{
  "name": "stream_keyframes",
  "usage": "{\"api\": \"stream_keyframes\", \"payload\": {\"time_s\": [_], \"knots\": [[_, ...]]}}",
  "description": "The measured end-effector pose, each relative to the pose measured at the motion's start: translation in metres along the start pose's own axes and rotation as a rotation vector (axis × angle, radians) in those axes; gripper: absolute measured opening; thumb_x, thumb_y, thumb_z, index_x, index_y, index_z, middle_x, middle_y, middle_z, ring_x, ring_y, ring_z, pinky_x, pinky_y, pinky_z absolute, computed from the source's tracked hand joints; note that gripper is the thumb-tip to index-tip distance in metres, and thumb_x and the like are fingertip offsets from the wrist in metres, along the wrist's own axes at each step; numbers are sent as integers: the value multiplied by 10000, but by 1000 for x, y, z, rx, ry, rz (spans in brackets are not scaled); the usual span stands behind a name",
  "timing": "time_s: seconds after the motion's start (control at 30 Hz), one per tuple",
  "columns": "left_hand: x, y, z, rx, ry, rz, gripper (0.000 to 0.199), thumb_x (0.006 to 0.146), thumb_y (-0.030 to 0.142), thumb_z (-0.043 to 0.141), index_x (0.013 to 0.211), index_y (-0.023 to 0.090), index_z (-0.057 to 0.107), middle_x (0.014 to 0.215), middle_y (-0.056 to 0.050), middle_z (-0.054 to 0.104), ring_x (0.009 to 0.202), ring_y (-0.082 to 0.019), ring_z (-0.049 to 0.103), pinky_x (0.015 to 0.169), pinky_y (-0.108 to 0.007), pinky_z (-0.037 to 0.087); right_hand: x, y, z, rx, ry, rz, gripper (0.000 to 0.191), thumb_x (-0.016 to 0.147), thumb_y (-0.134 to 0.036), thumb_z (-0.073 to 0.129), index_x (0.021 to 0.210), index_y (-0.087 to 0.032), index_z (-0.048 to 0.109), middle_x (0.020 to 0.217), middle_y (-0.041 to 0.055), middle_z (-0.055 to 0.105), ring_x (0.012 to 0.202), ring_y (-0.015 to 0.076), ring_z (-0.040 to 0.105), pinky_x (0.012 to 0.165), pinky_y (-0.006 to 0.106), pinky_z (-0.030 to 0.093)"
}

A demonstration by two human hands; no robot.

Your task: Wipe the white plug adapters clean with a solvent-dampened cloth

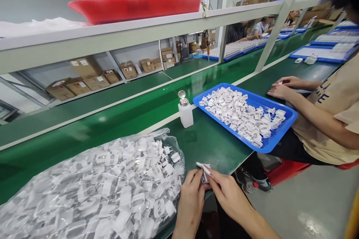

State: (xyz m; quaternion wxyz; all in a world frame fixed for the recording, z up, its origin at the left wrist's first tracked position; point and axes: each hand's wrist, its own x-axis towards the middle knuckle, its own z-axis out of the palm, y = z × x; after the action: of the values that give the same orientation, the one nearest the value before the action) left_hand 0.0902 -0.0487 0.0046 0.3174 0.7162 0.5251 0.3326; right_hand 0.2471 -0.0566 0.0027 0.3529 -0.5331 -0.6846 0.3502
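Both hands are close together at the table's front edge. My left hand [191,198] is closed, pinching a small white plastic part [204,179] that is partly hidden by the fingers. My right hand [228,194] is closed from the other side, its fingers on a thin white piece [204,165] pressed against the part; whether it is cloth or plastic I cannot make out. Left of the hands, a large clear plastic bag [165,134] holds many loose white plastic parts [123,194]. A white pump bottle [186,115] with its metal lid raised stands beyond the hands.
A blue tray [265,150] piled with white plastic parts lies to the right. Beside it sits a co-worker [325,112], hands over the green table [207,145]. A shelf [146,26] carrying a red bin [140,9] crosses above. Slanted posts [276,26] support it.
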Motion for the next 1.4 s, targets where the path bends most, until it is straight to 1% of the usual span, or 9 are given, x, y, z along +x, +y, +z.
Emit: {"api": "stream_keyframes", "payload": {"time_s": [0.1, 0.4, 0.57, 0.7, 0.83, 1.0, 1.13, 1.27, 1.4], "knots": [[-4, -3, 4, -32, -19, 3, 487, 842, -53, 414, 1143, 218, 684, 1098, -68, 696, 999, -194, 697, 852, -313, 596, 0, 7, 3, -29, -10, -4, 448, 1062, -301, 361, 1435, -206, 592, 863, 80, 761, 773, 240, 738, 724, 319, 567], [-7, -10, 15, 38, 107, 18, 410, 851, -58, 473, 1124, 171, 675, 1078, -89, 709, 1021, -223, 676, 910, -361, 572, -46, 35, 16, -39, 45, -220, 503, 1034, -152, 377, 1525, -191, 478, 961, 88, 749, 804, 190, 724, 808, 294, 593], [-7, -11, 14, 48, 112, 64, 394, 872, -39, 492, 1130, 187, 685, 1051, -80, 722, 982, -223, 684, 872, -358, 579, -24, 24, 5, -46, -36, -129, 474, 1048, -199, 348, 1489, -194, 524, 1027, 102, 756, 929, 214, 740, 828, 303, 580], [-8, -15, 21, 48, 191, 80, 440, 824, -71, 477, 1120, 182, 682, 1039, -85, 721, 968, -226, 690, 838, -353, 589, -3, 15, 4, -68, -32, -80, 456, 1050, -234, 355, 1460, -208, 552, 884, 69, 752, 758, 214, 728, 696, 303, 561], [-7, -15, 26, 39, 253, 23, 426, 795, -70, 469, 1064, 172, 693, 1001, -94, 719, 934, -236, 692, 810, -362, 587, -19, 18, 3, -62, -48, -139, 475, 1042, -235, 343, 1472, -210, 543, 917, 79, 749, 772, 214, 717, 698, 307, 541], [-3, 2, 14, -205, 152, -146, 311, 788, -2, 599, 986, 190, 744, 991, -70, 724, 890, -214, 703, 777, -313, 579, -42, 25, -13, 24, 65, 40, 452, 1049, -354, 386, 1384, -194, 644, 706, 32, 673, 618, 188, 639, 606, 287, 473], [-5, 27, 5, -619, 132, -363, 276, 728, 197, 836, 995, 175, 769, 962, -70, 753, 779, -202, 748, 737, -285, 599, -37, 9, -18, 335, 210, 255, 534, 1021, -522, 469, 1354, -145, 647, 531, -37, 550, 486, 149, 526, 515, 259, 406], [-15, 53, 0, -853, 138, -367, 371, 667, 268, 914, 999, 156, 793, 978, -112, 802, 776, -223, 776, 735, -278, 616, -31, -15, -12, 739, 200, 300, 611, 994, -571, 501, 1364, -98, 611, 513, -46, 535, 448, 130, 468, 458, 241, 379], [-25, 74, -1, -903, 278, -367, 378, 570, 244, 954, 904, 136, 814, 873, -117, 815, 656, -214, 764, 622, -246, 613, -32, -22, -18, 572, 393, 380, 651, 956, -614, 547, 1355, -105, 618, 484, -43, 537, 463, 143, 500, 484, 248, 393]]}}
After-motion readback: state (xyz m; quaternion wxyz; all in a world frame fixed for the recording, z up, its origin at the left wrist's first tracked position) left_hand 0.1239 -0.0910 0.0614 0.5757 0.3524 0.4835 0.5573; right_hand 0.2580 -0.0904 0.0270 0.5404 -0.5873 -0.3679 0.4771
